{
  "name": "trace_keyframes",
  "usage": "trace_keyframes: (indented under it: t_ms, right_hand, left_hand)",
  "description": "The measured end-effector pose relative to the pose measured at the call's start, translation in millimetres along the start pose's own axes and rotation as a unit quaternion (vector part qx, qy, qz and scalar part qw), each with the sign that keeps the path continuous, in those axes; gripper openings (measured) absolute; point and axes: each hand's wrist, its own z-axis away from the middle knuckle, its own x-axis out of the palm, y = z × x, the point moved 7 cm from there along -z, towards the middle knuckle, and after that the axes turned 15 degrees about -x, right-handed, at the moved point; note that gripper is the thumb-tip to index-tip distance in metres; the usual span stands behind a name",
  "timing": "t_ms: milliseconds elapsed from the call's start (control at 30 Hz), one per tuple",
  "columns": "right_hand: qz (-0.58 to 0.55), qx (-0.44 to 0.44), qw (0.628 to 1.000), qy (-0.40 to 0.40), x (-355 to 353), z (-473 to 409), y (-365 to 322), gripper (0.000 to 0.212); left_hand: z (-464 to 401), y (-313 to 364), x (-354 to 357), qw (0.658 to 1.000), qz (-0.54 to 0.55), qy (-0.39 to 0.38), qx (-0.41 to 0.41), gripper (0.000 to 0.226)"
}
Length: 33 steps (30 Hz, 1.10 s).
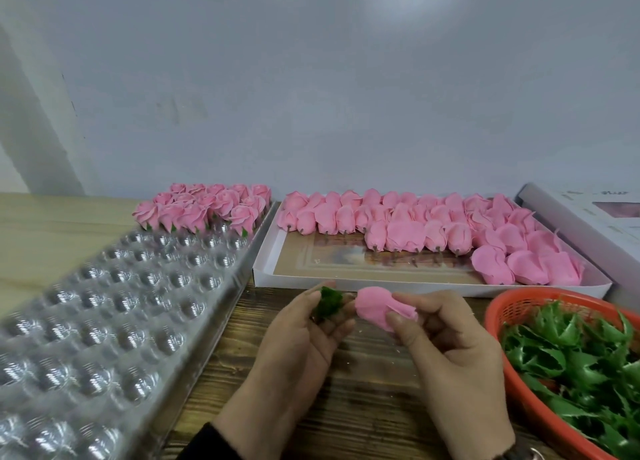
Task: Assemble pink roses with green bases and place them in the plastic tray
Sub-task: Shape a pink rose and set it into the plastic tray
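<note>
Clear plastic tray (114,307) with round cups lies left on the table, assembled roses (204,205) at its far end. Near centre, right hand (446,352) pinches a pink fabric rose (381,309); left hand (304,328) pinches a green leafy base (329,305) just beside it.

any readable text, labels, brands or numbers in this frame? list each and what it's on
None can be read.
White box at far right: dark marks along its top face, too blurred and small to read.
Printed liner of the white cardboard tray holding loose pink roses: a picture or pattern, no legible words.
Clear plastic tray, orange basket: no markings visible.
</note>
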Motion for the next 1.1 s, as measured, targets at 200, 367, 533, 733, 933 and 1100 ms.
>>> trace_keyframes:
  t_ms: [200,367,533,733,933,1100]
  right_hand:
    - [0.046,-0.048,0.997,-0.046,9,2,-6,0.027]
    - [0.090,-0.033,0.994,-0.059,8,1,1,0.029]
    - [0.121,-0.036,0.990,-0.065,5,-1,2,0.025]
    - [0.164,-0.053,0.984,-0.048,0,-2,2,0.025]
    - [0.185,-0.065,0.979,-0.055,1,-3,0,0.023]
    - [0.172,-0.046,0.982,-0.060,1,-4,5,0.021]
  left_hand:
    - [0,-12,13,0.998,0.023,-0.048,-0.028,0.027]
    - [0,-15,12,0.999,-0.028,-0.043,-0.007,0.029]
    - [2,-16,19,0.990,-0.121,-0.060,0.048,0.032]
    - [3,-15,19,0.967,-0.237,-0.034,0.087,0.036]
    - [8,-13,26,0.934,-0.337,-0.036,0.113,0.048]
    - [15,-15,37,0.909,-0.380,-0.067,0.159,0.050]
